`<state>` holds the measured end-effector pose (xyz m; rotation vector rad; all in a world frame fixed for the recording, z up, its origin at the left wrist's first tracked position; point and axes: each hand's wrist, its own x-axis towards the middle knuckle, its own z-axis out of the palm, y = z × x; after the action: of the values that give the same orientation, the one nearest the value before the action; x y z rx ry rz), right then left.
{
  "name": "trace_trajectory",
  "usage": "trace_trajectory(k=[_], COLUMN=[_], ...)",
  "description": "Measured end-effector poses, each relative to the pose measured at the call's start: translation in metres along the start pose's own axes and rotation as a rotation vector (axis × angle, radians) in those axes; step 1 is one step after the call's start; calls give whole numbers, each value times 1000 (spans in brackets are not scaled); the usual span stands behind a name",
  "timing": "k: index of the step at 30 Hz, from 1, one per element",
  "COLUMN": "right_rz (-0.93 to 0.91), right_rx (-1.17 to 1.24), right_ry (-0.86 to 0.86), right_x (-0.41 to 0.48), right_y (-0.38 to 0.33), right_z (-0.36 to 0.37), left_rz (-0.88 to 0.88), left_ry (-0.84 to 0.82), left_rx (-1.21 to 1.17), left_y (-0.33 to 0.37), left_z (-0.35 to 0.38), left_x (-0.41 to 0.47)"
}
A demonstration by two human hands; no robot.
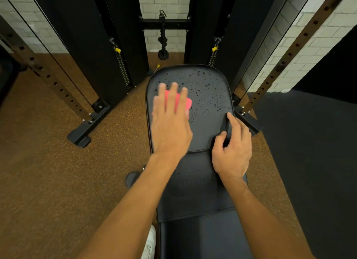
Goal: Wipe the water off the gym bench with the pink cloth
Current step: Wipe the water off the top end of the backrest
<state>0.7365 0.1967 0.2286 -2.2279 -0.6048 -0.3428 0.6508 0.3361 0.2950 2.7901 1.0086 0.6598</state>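
Here, water-beaded bench pad (209, 123) between black towers (108, 46), speckled brown floor (48, 171)

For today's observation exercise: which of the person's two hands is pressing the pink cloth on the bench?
The left hand, fingers spread flat over the pink cloth; the right hand holds no cloth and grips the bench edge.

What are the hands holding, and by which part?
The left hand holds nothing: it presses flat on the pink cloth, on the gym bench. The right hand grips the bench's right edge.
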Motion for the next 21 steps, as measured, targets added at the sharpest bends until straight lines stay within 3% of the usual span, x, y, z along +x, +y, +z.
trace_trajectory(k=[4, 8, 11, 16, 21], right_rz=[-12, -8, 0, 0, 3], right_rx=[14, 25, 23, 27, 35], right_ry=[1, 9, 4, 3, -1], right_x=[0, -1, 0, 0, 0], right_y=[-1, -1, -1, -1, -2], right_z=[-1, -1, 0, -1, -1], left_rz=[256, 128, 10, 266, 132], left_ry=[-116, -69, -34, -129, -62], left_rx=[30, 42, -7, -14, 15], left_y=[-9, -42, -18, 5, -38], left_z=[-2, -12, -7, 6, -5], left_x=[-44, -35, -12, -40, -32])
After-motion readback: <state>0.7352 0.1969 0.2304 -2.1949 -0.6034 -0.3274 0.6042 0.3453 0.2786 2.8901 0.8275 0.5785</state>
